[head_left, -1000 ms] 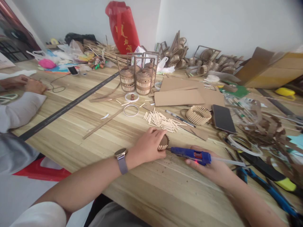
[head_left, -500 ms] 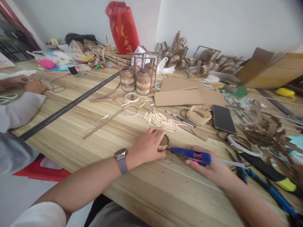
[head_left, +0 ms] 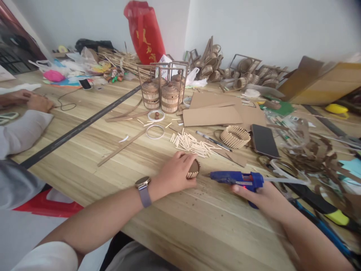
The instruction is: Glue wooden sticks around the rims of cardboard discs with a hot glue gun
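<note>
My left hand [head_left: 176, 172] is closed around a small round brown basket piece [head_left: 193, 169] with short pale sticks along its rim; its far side is hidden by my fingers. In my right hand [head_left: 263, 197] is a blue hot glue gun [head_left: 237, 178], a red light glowing on it and a white glue stick [head_left: 284, 180] poking from its back. The gun's nozzle points left, a short gap from the basket piece. Just beyond my left hand lies a pile of short wooden sticks [head_left: 191, 144], and further right a ring of sticks [head_left: 235, 137].
Lidded stick baskets in frames [head_left: 169, 98] stand behind, near cardboard sheets [head_left: 213, 117]. A phone [head_left: 264, 140] and pen [head_left: 213, 140] lie to the right, with brown strips [head_left: 316, 152] and a cutter [head_left: 318, 203]. At left are a co-worker's hands [head_left: 39, 101].
My right hand has drawn the glue gun back to the right, so its nozzle has come away from the basket piece. My left hand keeps its hold in nearly the same place.
</note>
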Tool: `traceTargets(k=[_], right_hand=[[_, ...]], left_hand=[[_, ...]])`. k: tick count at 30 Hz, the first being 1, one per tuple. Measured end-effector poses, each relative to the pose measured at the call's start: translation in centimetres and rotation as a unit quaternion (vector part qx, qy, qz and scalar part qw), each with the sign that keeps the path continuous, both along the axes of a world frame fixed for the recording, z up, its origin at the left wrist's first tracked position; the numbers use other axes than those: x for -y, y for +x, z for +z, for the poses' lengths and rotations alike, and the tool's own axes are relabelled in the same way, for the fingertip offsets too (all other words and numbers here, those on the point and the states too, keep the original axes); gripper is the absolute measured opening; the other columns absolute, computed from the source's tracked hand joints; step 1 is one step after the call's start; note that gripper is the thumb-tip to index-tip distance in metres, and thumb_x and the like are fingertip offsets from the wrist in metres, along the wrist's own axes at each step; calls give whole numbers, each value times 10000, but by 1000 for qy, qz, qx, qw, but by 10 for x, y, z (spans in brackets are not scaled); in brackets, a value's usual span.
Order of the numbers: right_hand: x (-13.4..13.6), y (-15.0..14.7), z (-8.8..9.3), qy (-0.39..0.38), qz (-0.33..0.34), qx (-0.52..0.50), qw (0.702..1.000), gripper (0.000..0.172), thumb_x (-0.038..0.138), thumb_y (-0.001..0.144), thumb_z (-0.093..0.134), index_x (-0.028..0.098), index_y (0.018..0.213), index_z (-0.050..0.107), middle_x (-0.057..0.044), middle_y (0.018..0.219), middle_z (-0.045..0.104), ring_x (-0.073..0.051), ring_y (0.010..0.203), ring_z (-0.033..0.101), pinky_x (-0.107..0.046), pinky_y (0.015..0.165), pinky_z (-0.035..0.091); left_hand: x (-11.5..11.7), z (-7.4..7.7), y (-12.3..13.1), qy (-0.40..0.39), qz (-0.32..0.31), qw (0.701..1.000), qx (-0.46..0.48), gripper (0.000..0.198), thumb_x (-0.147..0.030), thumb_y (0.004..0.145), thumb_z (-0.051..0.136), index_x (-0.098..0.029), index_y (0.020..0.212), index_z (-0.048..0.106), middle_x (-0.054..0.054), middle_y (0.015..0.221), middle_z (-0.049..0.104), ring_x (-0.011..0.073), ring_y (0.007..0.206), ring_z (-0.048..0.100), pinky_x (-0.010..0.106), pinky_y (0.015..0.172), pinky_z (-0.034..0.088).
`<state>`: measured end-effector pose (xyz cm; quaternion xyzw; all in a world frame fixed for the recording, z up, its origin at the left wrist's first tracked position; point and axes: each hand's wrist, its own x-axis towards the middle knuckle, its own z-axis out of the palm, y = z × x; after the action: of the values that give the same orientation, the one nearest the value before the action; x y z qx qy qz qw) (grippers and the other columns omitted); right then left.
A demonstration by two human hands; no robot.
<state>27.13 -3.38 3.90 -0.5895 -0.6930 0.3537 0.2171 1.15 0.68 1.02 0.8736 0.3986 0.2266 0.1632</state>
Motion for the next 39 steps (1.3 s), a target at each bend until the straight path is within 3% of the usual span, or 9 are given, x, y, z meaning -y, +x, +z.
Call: traceTargets(k=[3, 7, 10, 14, 17, 22, 30, 39], right_hand=[[-1, 11, 5, -92, 31, -37, 995, 598, 768, 705, 572, 177, 642, 638, -45, 597, 620, -154, 539, 530, -269, 504, 439], [-1, 14, 11, -230, 101, -52, 967, 639, 772, 736, 531, 149, 705, 671, -49, 606, 630, -117, 512, 489, -228, 464, 369], [-1, 10, 11, -264, 112, 2, 958, 637, 778, 738, 511, 157, 692, 649, -30, 580, 611, -111, 483, 482, -220, 445, 358], [-3, 9, 10, -126, 99, 146, 976, 567, 711, 818, 440, 205, 653, 637, -18, 575, 623, -163, 531, 562, -259, 500, 407], [-7, 8, 11, -11, 51, 253, 966, 464, 590, 862, 453, 235, 679, 689, -46, 651, 687, -220, 610, 635, -301, 550, 444], [-29, -14, 15, 156, 32, 283, 946, 209, 327, 854, 529, 219, 750, 674, -42, 715, 696, -197, 624, 635, -280, 561, 443], [-90, -72, 10, 184, 88, 296, 933, 147, 148, 873, 554, 144, 949, 680, -122, 989, 705, -224, 906, 647, -292, 780, 454], [-101, -83, 5, 168, 78, 253, 950, 82, 136, 815, 599, 171, 764, 654, -61, 757, 702, -194, 734, 643, -266, 667, 431]], left_hand=[[-1, -3, -1, 8, -2, 1000, 2, 662, -234, 728, 687, -182, 1324, 404, 102, 1306, 561, 294, 1209, 443, 423, 1025, 423], [-4, -6, -1, 14, -13, 1000, 3, 671, -236, 730, 677, -167, 1336, 397, 106, 1306, 564, 294, 1210, 436, 425, 1033, 417], [-4, -6, -1, 12, -15, 1000, 2, 664, -231, 734, 665, -174, 1338, 394, 105, 1300, 566, 292, 1212, 436, 432, 1039, 411], [-3, -4, -1, 2, -14, 1000, 5, 651, -234, 739, 662, -197, 1334, 398, 97, 1296, 565, 294, 1226, 430, 437, 1032, 413], [-2, -1, -1, -10, -15, 1000, 3, 645, -234, 734, 670, -182, 1322, 411, 104, 1293, 566, 295, 1222, 430, 428, 1030, 416], [-2, 2, -1, -13, -14, 1000, -3, 639, -239, 736, 670, -186, 1320, 416, 98, 1287, 566, 295, 1225, 429, 433, 1030, 416], [-2, 3, -1, -13, -11, 1000, -21, 637, -259, 739, 677, -128, 1315, 437, 113, 1276, 568, 301, 1192, 449, 423, 1000, 443], [-4, 2, -1, -13, -23, 999, -18, 645, -268, 740, 672, -150, 1320, 418, 113, 1294, 564, 305, 1211, 433, 432, 1015, 429]])
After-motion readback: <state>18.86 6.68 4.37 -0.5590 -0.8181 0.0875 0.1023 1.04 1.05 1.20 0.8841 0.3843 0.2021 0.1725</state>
